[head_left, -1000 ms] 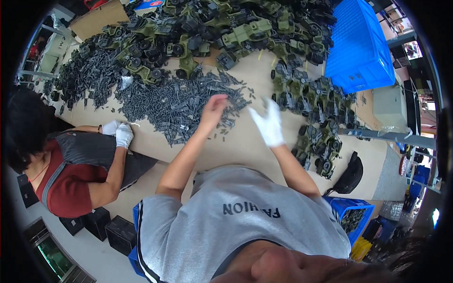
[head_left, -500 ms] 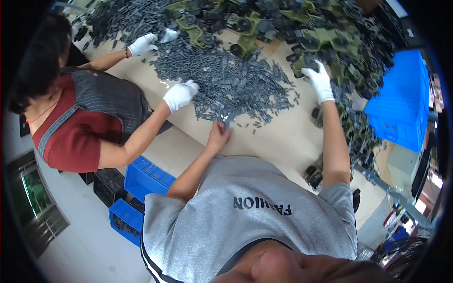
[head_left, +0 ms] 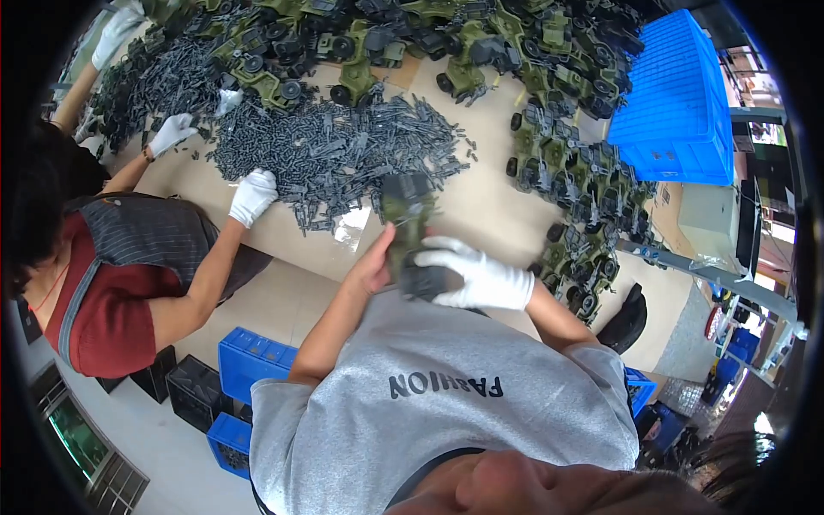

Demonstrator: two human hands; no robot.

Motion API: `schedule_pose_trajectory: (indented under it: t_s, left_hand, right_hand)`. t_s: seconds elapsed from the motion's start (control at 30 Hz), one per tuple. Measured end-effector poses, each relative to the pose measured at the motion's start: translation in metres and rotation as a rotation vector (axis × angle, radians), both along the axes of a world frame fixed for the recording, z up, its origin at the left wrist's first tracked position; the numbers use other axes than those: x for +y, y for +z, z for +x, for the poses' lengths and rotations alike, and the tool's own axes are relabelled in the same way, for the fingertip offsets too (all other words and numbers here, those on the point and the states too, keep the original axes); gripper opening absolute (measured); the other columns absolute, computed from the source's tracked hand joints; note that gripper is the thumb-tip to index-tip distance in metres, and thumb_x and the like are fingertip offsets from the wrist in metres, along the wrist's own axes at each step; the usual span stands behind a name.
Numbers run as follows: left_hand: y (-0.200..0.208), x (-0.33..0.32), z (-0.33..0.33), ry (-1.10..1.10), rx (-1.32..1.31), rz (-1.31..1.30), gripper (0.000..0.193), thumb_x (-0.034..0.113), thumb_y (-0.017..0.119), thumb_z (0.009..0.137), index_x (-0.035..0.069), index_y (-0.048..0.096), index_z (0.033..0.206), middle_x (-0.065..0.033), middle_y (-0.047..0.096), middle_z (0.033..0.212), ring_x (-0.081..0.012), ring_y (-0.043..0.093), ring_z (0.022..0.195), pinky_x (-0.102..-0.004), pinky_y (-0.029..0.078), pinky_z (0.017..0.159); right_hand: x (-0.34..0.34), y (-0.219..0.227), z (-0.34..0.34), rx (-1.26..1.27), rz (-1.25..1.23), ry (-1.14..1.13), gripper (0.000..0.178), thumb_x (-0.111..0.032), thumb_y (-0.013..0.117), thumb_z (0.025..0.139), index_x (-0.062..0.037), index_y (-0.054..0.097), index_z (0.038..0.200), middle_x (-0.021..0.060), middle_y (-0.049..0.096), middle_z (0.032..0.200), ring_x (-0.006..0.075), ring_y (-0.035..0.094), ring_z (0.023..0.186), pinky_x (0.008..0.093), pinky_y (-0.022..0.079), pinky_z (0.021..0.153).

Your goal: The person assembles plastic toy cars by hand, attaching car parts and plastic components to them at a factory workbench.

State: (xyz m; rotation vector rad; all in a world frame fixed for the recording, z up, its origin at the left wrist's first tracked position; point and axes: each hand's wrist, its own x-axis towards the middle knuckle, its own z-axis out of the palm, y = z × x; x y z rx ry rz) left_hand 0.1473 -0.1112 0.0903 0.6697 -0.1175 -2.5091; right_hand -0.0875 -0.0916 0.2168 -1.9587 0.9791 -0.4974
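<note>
A green and dark grey toy military vehicle (head_left: 410, 215), smeared by motion, is held upright in the picture close in front of my grey shirt. My bare left hand (head_left: 375, 264) grips its left side, thumb against the body. White-gloved, my right hand (head_left: 481, 273) is closed round its near right side, with the fingers curved over the dark end. Just beyond the vehicle lies a spread pile of small dark grey plastic parts (head_left: 318, 154). A bright shiny patch shows on the table beside my left hand; I cannot tell whether it is clear plastic or glare.
Many green toy vehicles (head_left: 558, 154) cover the table's far side and right side. A large blue crate (head_left: 669, 103) stands at the far right. At the left, a co-worker's gloved hand (head_left: 253, 197) rests by the parts pile. Blue bins (head_left: 253, 360) stand below the table.
My right hand has come from the vehicles at the right to my front, with a toy vehicle. My left hand has drawn back from the pile onto it. The view has shifted.
</note>
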Motion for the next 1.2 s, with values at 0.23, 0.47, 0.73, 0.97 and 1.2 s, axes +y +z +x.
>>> schedule_pose_trajectory:
  t_s: [0.23, 0.47, 0.73, 0.97, 1.2]
  left_hand:
    - [0.019, 0.01, 0.047, 0.239, -0.131, 0.007, 0.046, 0.035, 0.049, 0.103, 0.001, 0.049, 0.135, -0.0149, 0.058, 0.131, -0.0286, 0.058, 0.121, -0.0439, 0.046, 0.105]
    - [0.031, -0.002, 0.04, 0.355, -0.227, 0.011, 0.037, 0.027, 0.056, 0.098, 0.001, 0.056, 0.125, -0.0172, 0.066, 0.118, -0.0274, 0.064, 0.11, -0.042, 0.051, 0.097]
    - [0.077, 0.002, -0.011, 0.335, -0.247, -0.042, 0.029, 0.023, 0.058, 0.096, 0.002, 0.059, 0.116, -0.0148, 0.068, 0.106, -0.025, 0.068, 0.097, -0.0389, 0.055, 0.088]
    - [0.082, 0.016, -0.026, 0.198, -0.346, -0.181, 0.033, 0.025, 0.058, 0.095, 0.003, 0.058, 0.119, -0.0155, 0.069, 0.108, -0.0253, 0.067, 0.098, -0.0401, 0.055, 0.09]
    - [0.106, 0.036, -0.036, 0.284, -0.39, -0.252, 0.034, 0.017, 0.059, 0.094, 0.005, 0.054, 0.125, -0.0148, 0.068, 0.105, -0.0237, 0.068, 0.096, -0.0356, 0.057, 0.081]
  right_hand:
    - [-0.121, -0.134, -0.018, 0.709, -0.453, -0.291, 0.027, -0.025, 0.064, 0.088, -0.0162, 0.066, 0.114, 0.0082, 0.067, 0.111, 0.0299, 0.065, 0.1, 0.0478, 0.049, 0.083]
    - [-0.102, -0.174, -0.038, 0.717, -0.41, -0.462, 0.022, -0.028, 0.062, 0.09, -0.0175, 0.068, 0.108, 0.0063, 0.067, 0.092, 0.0243, 0.065, 0.086, 0.0401, 0.049, 0.071]
    - [0.009, -0.019, -0.007, -0.692, 0.963, -1.027, 0.05, -0.05, 0.042, 0.105, -0.0071, 0.068, 0.103, -0.0054, 0.048, 0.071, 0.0075, 0.042, 0.059, 0.0261, 0.036, 0.053]
    - [0.055, 0.03, 0.012, -0.588, 0.697, -0.857, 0.063, -0.05, 0.029, 0.108, 0.0023, 0.062, 0.117, -0.006, 0.04, 0.072, 0.0072, 0.035, 0.068, 0.0217, 0.033, 0.069]
    - [0.085, 0.02, 0.03, -0.334, 0.232, -0.834, 0.056, -0.042, 0.027, 0.109, 0.0025, 0.061, 0.117, -0.003, 0.043, 0.073, 0.0088, 0.044, 0.077, 0.0249, 0.04, 0.079]
